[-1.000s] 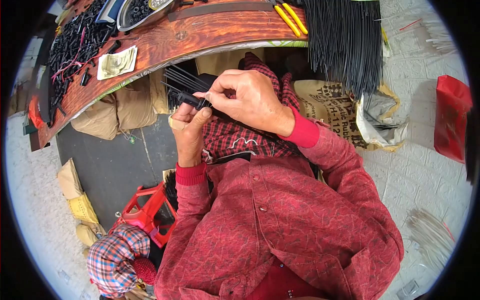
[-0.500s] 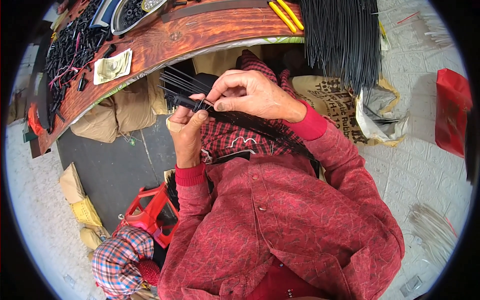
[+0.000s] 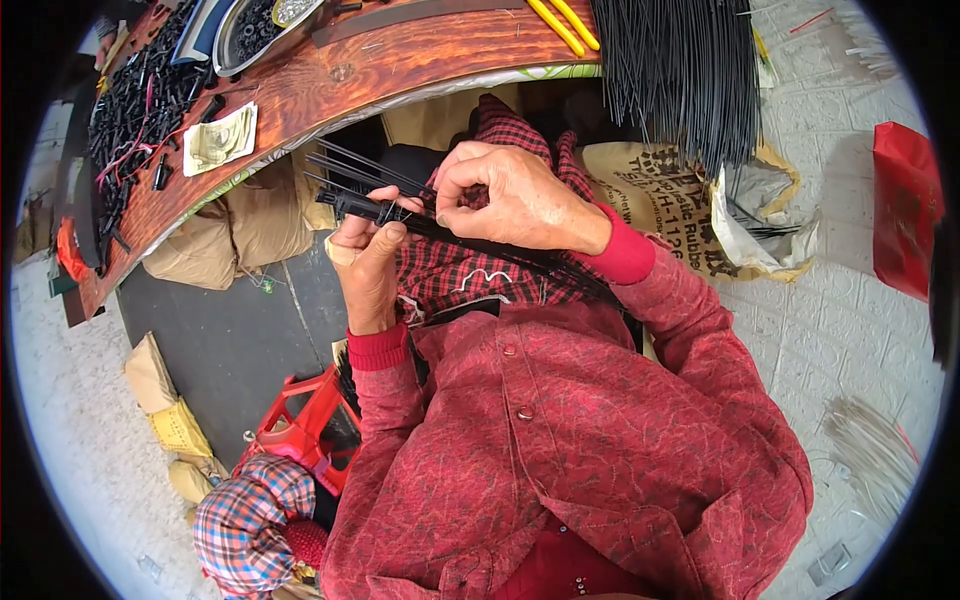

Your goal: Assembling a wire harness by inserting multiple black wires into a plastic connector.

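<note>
My left hand [image 3: 366,265] is closed around a slim black plastic part [image 3: 362,207], pinched between thumb and fingers above my lap. Several thin black rods [image 3: 350,165] stick out past it toward the table, and more black strands [image 3: 490,248] trail away to the right across the checked cloth on my lap. Just right of that part, my right hand [image 3: 525,205] is closed, thumb and forefinger pressed together. Whatever lies between those fingertips, if anything, is too small or hidden to make out.
A brown wooden table [image 3: 420,75] curves across the top, bearing black parts [image 3: 130,130], a paper pad [image 3: 220,138], a metal tray [image 3: 225,55] and yellow-handled pliers [image 3: 558,28]. Long black rods [image 3: 680,85] overhang its right end above an open sack [image 3: 760,235]. A red stool [image 3: 300,415] stands lower left.
My right hand has moved slightly right, away from the black part, and its fingers have curled in. My left hand keeps its hold almost in place. The view has shifted a little.
</note>
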A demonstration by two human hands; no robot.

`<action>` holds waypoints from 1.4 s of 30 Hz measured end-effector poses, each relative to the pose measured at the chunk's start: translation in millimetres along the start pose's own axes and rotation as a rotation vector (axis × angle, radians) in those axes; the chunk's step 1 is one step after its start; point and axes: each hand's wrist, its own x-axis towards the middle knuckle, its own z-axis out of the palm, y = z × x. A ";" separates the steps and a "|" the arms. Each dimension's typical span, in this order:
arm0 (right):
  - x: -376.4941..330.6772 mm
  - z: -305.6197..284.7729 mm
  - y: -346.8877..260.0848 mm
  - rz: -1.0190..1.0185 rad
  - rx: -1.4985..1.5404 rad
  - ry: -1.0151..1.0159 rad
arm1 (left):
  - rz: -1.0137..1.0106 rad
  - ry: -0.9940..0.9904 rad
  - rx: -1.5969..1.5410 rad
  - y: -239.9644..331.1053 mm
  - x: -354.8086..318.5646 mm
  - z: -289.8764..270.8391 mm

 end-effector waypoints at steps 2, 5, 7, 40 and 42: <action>-1.5 1.5 -1.0 -0.084 -0.072 0.082 | 0.013 -0.011 -0.012 -1.4 1.2 -3.5; -4.9 3.3 -3.0 -0.133 -0.067 0.133 | 0.035 0.012 -0.046 -1.5 1.9 -10.3; -6.3 5.2 -2.2 -0.097 0.006 0.109 | 0.046 0.027 -0.038 2.8 2.5 -6.8; 9.9 -6.6 7.5 -0.126 0.246 -0.253 | 0.055 -0.298 0.068 34.5 16.2 -1.9; 8.1 -9.1 3.4 -0.206 0.191 -0.232 | 0.070 -0.322 0.073 35.6 19.2 -4.4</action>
